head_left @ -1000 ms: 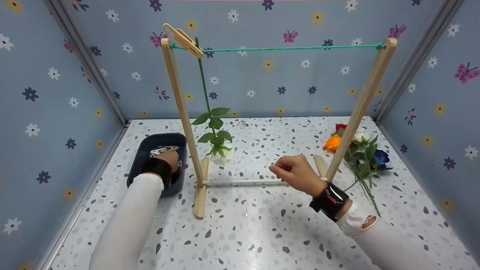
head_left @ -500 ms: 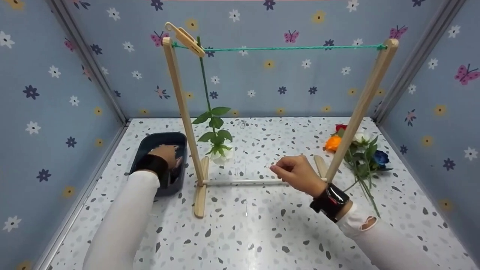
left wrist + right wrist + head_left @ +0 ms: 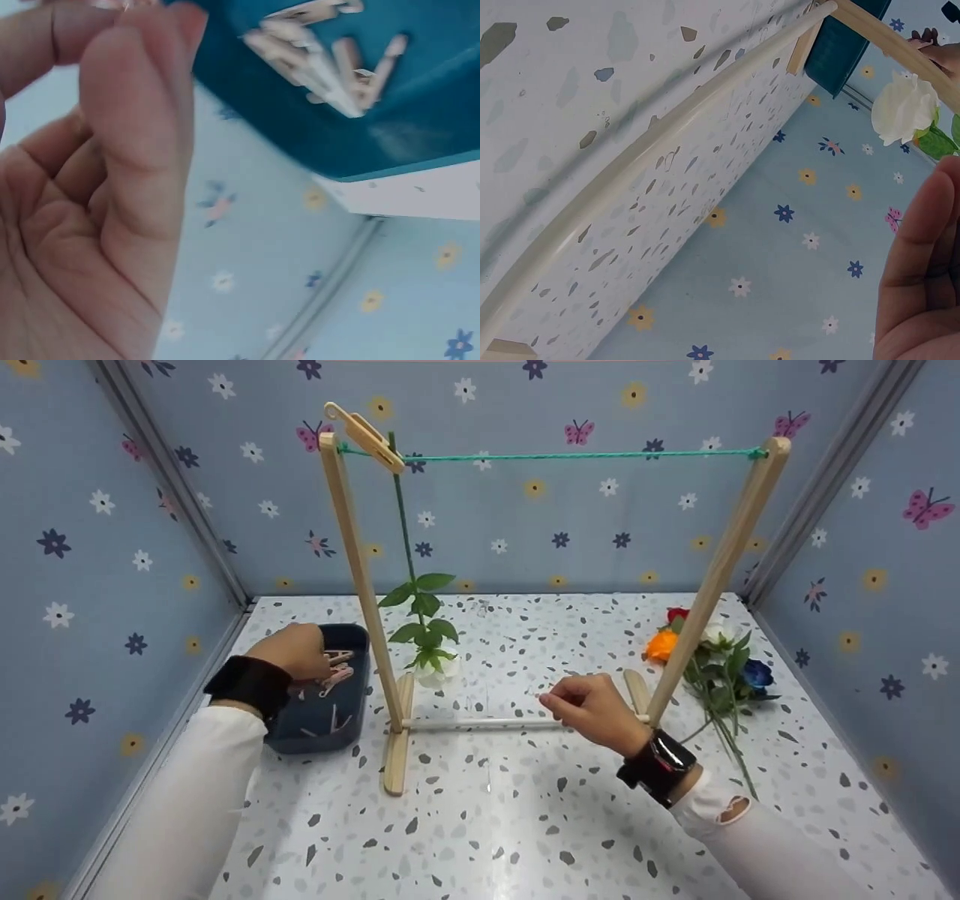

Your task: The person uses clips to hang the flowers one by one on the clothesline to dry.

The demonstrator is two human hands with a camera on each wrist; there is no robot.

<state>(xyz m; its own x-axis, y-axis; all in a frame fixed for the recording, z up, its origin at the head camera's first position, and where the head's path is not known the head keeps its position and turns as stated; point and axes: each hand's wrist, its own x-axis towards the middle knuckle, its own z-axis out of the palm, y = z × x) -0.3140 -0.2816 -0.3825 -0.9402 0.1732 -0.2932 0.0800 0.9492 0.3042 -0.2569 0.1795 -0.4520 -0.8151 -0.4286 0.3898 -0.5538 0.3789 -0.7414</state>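
My left hand [image 3: 292, 649] is over the left side of a dark blue bin [image 3: 356, 694] that holds several clothespins [image 3: 304, 64]. In the left wrist view its thumb and index finger come together at a pinkish clothespin [image 3: 135, 3], mostly cut off by the frame's top. My right hand [image 3: 596, 709] hovers near the stand's white crossbar [image 3: 480, 724], fingers loosely curled, holding nothing. From the stand's green cord [image 3: 562, 456] a white rose [image 3: 435, 667] hangs head down, its stem caught by a wooden clothespin [image 3: 367, 439] beside the left post.
Wooden posts [image 3: 352, 562] rise at both ends of the crossbar. Behind the right post lies a pile of artificial flowers: an orange one [image 3: 661, 646], a blue one [image 3: 757, 673], a red one [image 3: 677, 615] and a white one [image 3: 718, 631]. Flower-patterned walls [image 3: 525, 525] enclose the speckled tabletop [image 3: 480, 825].
My left hand, earlier down among the clothespins, has lifted and moved left toward the bin's edge, uncovering clothespins inside. My right hand has stayed in place.
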